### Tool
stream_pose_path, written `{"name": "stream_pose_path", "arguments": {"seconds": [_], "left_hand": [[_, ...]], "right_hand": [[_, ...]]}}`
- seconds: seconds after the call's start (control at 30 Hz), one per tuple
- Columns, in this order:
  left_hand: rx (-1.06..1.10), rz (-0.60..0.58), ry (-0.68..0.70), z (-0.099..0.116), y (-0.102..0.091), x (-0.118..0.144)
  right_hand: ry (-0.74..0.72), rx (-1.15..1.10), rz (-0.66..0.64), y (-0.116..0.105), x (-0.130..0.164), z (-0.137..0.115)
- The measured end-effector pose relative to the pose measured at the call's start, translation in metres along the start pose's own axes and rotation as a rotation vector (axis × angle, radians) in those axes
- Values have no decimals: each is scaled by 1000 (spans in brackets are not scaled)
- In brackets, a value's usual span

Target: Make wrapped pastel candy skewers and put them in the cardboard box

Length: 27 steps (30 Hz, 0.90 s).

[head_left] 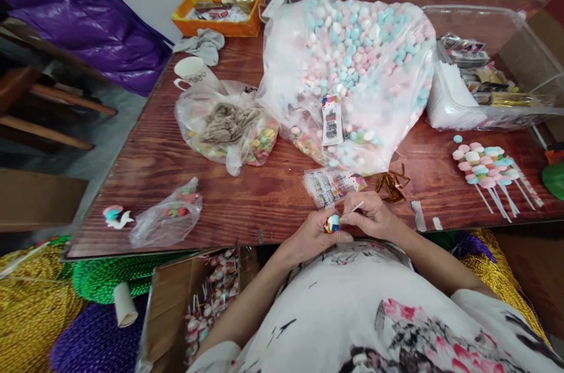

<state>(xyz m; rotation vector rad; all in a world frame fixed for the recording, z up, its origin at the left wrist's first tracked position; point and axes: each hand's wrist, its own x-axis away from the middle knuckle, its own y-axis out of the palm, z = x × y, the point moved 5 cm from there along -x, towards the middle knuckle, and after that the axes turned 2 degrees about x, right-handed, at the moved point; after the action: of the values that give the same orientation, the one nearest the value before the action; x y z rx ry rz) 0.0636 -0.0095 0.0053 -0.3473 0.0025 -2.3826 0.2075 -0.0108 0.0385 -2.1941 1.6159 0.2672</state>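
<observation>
Hands pinched together at tabletop (264, 197) edge: left hand (308, 236) gripping marshmallow (332, 223), right hand (372, 217) gripping white stick (356, 207). Risk: skewed push, splitting soft candy or dropping it lapward.

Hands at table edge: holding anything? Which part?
Left hand pinches a small wrapped candy by its body; right hand grips its white stick near the candy end.
</observation>
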Motion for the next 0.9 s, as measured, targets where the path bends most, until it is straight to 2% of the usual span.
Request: {"name": "stream_pose_path", "arguments": {"seconds": [0.13, 0.23, 0.33, 0.4, 0.53, 0.67, 0.73, 0.9], "left_hand": [[-151, 61, 5, 5, -12, 5], [-294, 168, 25, 6, -18, 7], [-465, 298, 81, 9, -17, 5], [-552, 335, 128, 11, -12, 3], [-597, 345, 163, 12, -5, -2], [-523, 342, 91, 9, -12, 0], [-407, 274, 22, 6, -16, 3], [137, -163, -150, -6, -9, 8]], "right_hand": [[50, 13, 156, -21, 1, 6], [39, 120, 256, -28, 3, 2], [20, 213, 317, -22, 5, -6], [9, 229, 344, -12, 6, -9], [24, 184, 400, 2, 10, -4], [155, 68, 423, -6, 15, 12], [172, 8, 367, -13, 16, 15], [76, -12, 51, -19, 15, 8]]}}
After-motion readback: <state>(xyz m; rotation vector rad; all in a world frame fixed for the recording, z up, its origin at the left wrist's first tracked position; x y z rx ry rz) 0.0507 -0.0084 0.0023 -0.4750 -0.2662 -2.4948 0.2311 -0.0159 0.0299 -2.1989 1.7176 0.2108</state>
